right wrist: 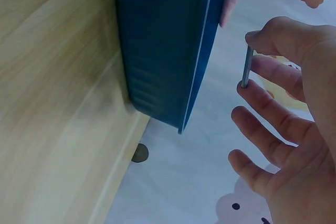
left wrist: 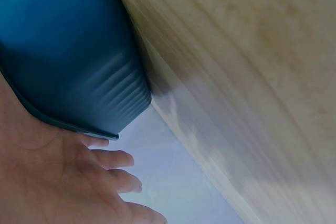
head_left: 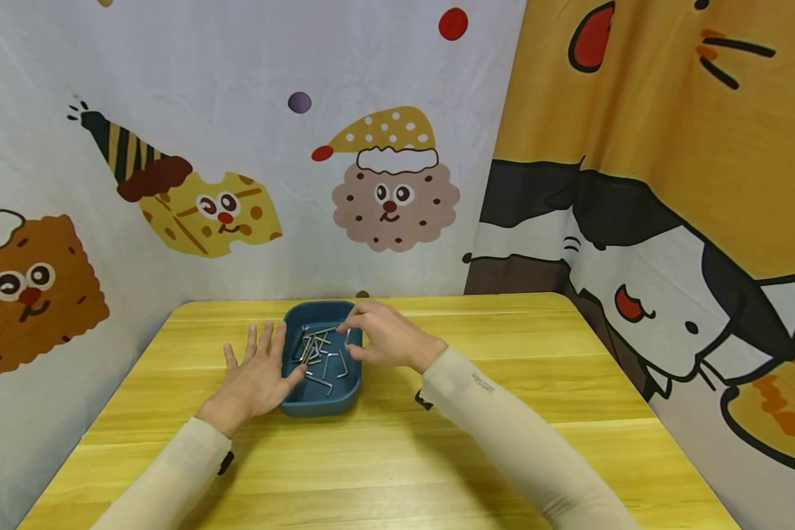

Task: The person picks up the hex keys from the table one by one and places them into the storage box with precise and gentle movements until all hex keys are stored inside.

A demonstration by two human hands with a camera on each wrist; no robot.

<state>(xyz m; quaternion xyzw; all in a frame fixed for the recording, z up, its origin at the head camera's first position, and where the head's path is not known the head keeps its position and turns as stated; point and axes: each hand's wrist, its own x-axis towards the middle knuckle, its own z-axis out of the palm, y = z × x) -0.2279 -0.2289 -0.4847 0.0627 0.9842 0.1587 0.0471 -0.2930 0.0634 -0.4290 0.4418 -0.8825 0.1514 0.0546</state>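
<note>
A dark blue rectangular bin (head_left: 321,409) stands on the table and holds several L-shaped metal hex keys (head_left: 329,385), most heaped toward its far left part. My left hand (head_left: 255,379) lies along the bin's left rim, fingers straight and spread, the thumb reaching over the edge. In the left wrist view its palm (left wrist: 58,177) is against or just beside the rim. Above the bin's right side, my right hand (head_left: 387,340) pinches a hex key (right wrist: 247,66) between thumb and fingertips. Its ring and little fingers are spread loosely. Part of the held key is hidden by the fingers.
The light wooden table (head_left: 437,456) runs to the right of the bin and in front of it. A printed curtain (head_left: 238,88) with cartoon figures hangs behind the table and along both sides. Dark wrist straps (head_left: 424,400) show below the sleeves.
</note>
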